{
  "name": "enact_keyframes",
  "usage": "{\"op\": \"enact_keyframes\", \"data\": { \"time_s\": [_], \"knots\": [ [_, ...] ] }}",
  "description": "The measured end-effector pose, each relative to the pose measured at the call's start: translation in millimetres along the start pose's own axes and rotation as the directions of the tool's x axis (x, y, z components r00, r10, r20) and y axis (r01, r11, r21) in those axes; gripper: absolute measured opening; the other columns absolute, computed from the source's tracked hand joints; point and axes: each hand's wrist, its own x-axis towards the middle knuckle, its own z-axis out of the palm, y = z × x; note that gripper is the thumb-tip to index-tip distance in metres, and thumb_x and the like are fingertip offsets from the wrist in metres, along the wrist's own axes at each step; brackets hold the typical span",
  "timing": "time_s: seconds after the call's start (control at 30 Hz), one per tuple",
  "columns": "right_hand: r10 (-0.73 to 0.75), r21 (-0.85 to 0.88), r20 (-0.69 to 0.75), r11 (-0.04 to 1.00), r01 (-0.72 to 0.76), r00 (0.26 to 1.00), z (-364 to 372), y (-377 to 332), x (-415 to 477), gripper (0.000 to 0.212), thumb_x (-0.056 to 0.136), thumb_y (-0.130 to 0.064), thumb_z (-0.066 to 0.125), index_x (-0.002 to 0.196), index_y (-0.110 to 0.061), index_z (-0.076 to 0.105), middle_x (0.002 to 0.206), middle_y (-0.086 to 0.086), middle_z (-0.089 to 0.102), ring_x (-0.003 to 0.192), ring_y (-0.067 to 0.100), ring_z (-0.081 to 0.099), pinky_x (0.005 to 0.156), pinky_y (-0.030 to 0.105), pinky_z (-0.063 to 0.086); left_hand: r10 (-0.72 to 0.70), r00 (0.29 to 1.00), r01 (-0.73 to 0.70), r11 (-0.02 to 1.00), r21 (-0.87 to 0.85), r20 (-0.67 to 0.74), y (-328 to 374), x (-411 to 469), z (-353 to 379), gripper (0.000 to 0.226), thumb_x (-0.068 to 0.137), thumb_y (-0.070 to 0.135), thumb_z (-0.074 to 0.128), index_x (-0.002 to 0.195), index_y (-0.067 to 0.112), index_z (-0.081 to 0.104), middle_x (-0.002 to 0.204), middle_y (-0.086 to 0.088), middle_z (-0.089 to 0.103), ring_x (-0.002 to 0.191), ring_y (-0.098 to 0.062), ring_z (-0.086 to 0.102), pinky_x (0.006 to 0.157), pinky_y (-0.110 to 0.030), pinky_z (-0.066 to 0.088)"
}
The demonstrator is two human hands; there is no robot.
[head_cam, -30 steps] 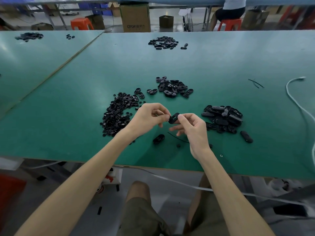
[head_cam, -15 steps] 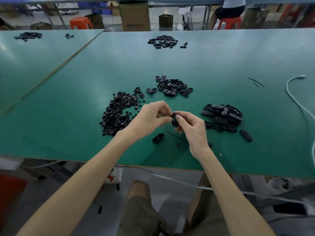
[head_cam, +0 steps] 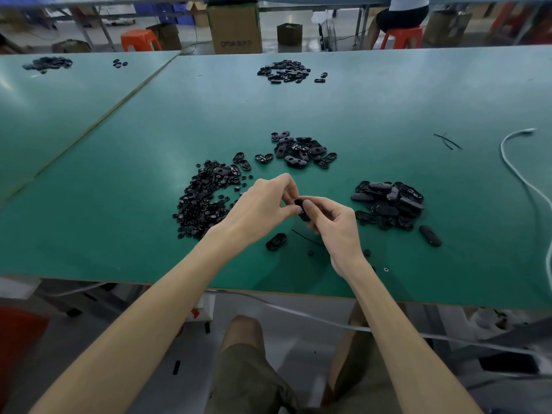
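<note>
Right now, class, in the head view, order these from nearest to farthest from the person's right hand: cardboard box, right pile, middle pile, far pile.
1. Right pile, just right of the right hand, which pinches a black piece.
2. Middle pile, beyond it, slightly left.
3. Far pile, near the far edge of the table.
4. Cardboard box, on the floor behind the table.

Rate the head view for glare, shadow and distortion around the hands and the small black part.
Head view: pale glare streaks the green table at far left; soft light leaves only a faint shadow under the left hand and right hand; the black part they pinch reads as a featureless dark blob; the wide-angle lens slightly bows the table's edges.
</note>
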Motion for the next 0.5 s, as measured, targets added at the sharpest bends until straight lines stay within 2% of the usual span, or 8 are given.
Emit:
{"op": "enact_keyframes", "data": {
  "time_s": [0.2,0.37,0.5],
  "knots": [
    [0.003,-0.004,-0.003,1.0,-0.003,1.0,0.4,0.0,0.2,0.015,0.101,-0.01,0.067,0.105,-0.017,0.079,0.08,-0.01,0.077,0.065,-0.003,0.063,0.06,0.011,0.047,0.037,0.999,-0.036,0.998,0.048,-0.015,7.3,-1.4,0.4,0.018,0.094,0.03,0.074,0.103,0.024,0.06,0.089,0.018,0.067,0.073,0.006,0.057,0.069,-0.025,0.045],
    [0.018,-0.007,-0.005,1.0,-0.018,1.0,0.7,0.3,0.9,0.014,0.102,-0.011,0.066,0.108,-0.014,0.078,0.079,-0.012,0.077,0.066,-0.004,0.064,0.059,0.011,0.047,0.083,0.996,-0.078,0.988,0.133,-0.033,10.2,-1.3,-0.8,0.015,0.095,0.029,0.073,0.103,0.024,0.061,0.094,0.014,0.069,0.07,0.008,0.051,0.063,-0.012,0.034],
    [0.014,-0.024,-0.004,1.0,-0.014,1.0,0.4,0.2,0.8,0.015,0.103,-0.011,0.065,0.106,-0.017,0.078,0.079,-0.012,0.077,0.065,-0.004,0.063,0.06,0.011,0.047,0.083,0.996,-0.078,0.987,0.142,-0.032,10.5,-0.4,-1.7,0.015,0.095,0.029,0.073,0.103,0.023,0.061,0.094,0.013,0.069,0.07,0.008,0.05,0.063,-0.012,0.034]
  ]
}}
